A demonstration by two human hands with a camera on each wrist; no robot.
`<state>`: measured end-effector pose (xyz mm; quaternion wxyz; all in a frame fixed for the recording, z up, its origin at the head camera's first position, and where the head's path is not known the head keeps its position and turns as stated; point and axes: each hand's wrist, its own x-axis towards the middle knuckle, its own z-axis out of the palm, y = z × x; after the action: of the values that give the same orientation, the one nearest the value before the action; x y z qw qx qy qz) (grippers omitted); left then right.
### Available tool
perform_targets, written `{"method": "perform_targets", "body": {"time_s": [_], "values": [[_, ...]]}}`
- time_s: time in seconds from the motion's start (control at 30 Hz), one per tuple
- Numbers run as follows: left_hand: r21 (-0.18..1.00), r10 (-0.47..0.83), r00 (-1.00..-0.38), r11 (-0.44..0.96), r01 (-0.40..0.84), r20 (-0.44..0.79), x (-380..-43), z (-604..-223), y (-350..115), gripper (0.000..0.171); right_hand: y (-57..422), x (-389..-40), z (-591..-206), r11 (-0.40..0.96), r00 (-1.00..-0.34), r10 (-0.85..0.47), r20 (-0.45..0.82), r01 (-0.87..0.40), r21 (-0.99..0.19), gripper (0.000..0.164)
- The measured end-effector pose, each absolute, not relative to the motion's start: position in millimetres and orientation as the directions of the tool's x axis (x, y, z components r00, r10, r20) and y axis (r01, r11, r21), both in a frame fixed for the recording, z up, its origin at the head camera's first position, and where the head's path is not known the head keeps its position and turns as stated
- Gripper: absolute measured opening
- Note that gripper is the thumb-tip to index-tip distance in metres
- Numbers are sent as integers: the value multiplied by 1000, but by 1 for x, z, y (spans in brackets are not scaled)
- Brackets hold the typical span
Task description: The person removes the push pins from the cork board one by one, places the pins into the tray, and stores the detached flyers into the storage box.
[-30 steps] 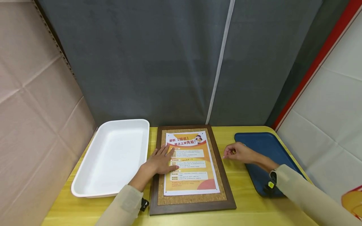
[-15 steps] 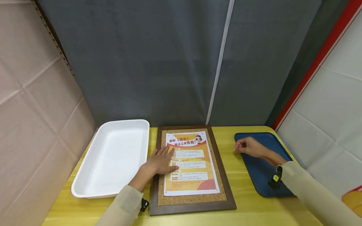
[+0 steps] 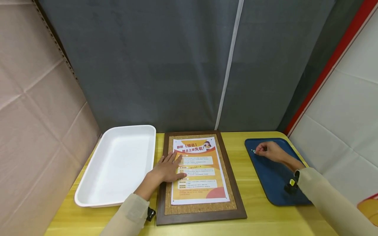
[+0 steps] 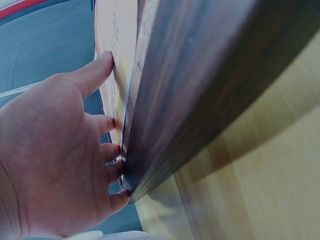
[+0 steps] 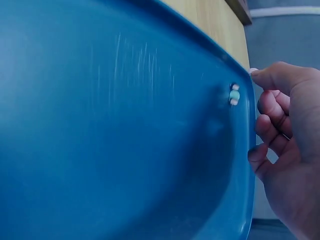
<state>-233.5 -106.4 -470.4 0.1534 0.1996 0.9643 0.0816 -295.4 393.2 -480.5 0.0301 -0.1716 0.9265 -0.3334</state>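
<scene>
My left hand (image 3: 167,168) lies with spread, straight fingers on the left side of a printed orange-and-white poster (image 3: 195,193). The poster is on a cork board (image 3: 200,207) with a dark wooden frame (image 4: 200,65); small marks show at its corners. My right hand (image 3: 270,151) hovers over the far-left part of a blue tray (image 3: 283,186), fingers curled and thumb near the index finger. Whether a small thing is between those fingertips cannot be seen. Close by, in the right wrist view, lie several tiny round white and pale green pieces (image 5: 234,94), perhaps pin heads.
A deep white tray (image 3: 118,173) stands left of the board. Yellow wood-grain tabletop (image 3: 239,183) shows between the board and the blue tray. A dark grey panel (image 3: 147,65) closes off the back, with pale walls at both sides.
My right hand has moved right, from beside the board's frame to over the blue tray. My left hand has stayed on the poster.
</scene>
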Motion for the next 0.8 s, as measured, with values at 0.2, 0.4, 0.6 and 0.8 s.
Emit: {"method": "perform_targets", "body": {"time_s": [0.2, 0.4, 0.6, 0.8], "values": [[216, 413, -872, 906, 364, -262, -233, -471, -106, 89, 400, -298, -483, 746, -949, -310, 59, -281, -603, 7], [240, 420, -866, 901, 361, -272, -232, -469, -108, 90, 401, -300, -485, 763, -957, -286, 39, -252, -595, 7], [266, 432, -869, 890, 369, -242, -236, -479, -110, 95, 402, -303, -488, 777, -962, -271, 15, -228, -587, 7], [243, 417, -871, 901, 359, -260, -235, -471, -107, 92, 400, -304, -490, 785, -965, -261, -3, -210, -583, 7]]}}
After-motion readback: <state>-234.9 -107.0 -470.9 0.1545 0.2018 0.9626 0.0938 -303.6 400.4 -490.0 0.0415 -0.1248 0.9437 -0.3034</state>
